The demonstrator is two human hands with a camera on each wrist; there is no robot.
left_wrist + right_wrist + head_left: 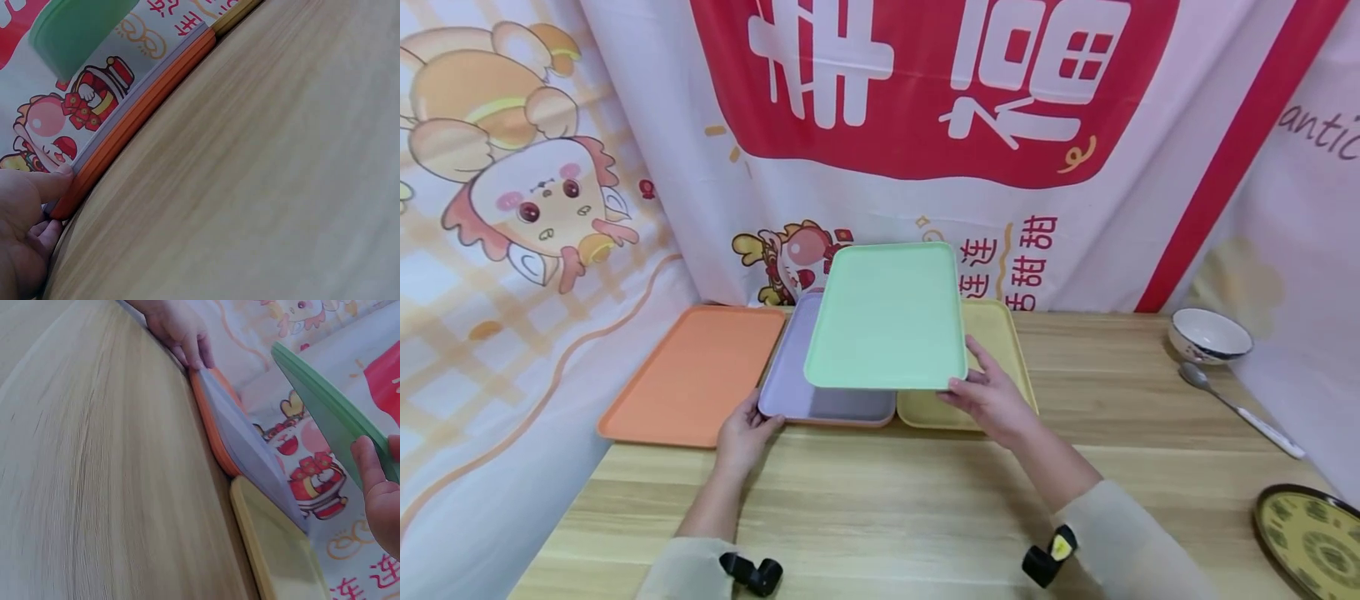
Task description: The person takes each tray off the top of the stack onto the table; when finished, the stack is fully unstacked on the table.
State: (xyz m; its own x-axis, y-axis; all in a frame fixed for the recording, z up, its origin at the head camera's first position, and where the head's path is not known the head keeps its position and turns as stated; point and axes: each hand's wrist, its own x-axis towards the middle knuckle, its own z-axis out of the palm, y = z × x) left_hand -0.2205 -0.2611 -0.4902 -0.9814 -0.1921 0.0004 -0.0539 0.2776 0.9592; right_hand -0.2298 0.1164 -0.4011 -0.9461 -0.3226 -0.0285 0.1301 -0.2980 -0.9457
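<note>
My right hand (992, 400) grips the near right corner of a pale green tray (887, 317), thumb on top, and holds it tilted above the table. Under it lies a purple tray (805, 392) on an orange rim, with a yellow tray (1000, 333) to its right. My left hand (745, 429) pinches the purple tray's near left corner. In the left wrist view the thumb of that hand (25, 231) lies on the stacked edges. The right wrist view shows the green tray (325, 406) raised over the purple tray (250, 444) and yellow tray (281, 550).
An orange tray (692, 375) lies flat at the left of the wooden table (887, 500). A white bowl (1210, 335) and a spoon (1240, 408) sit at the far right, a patterned plate (1311, 537) at the near right. Printed cloth hangs behind and at both sides.
</note>
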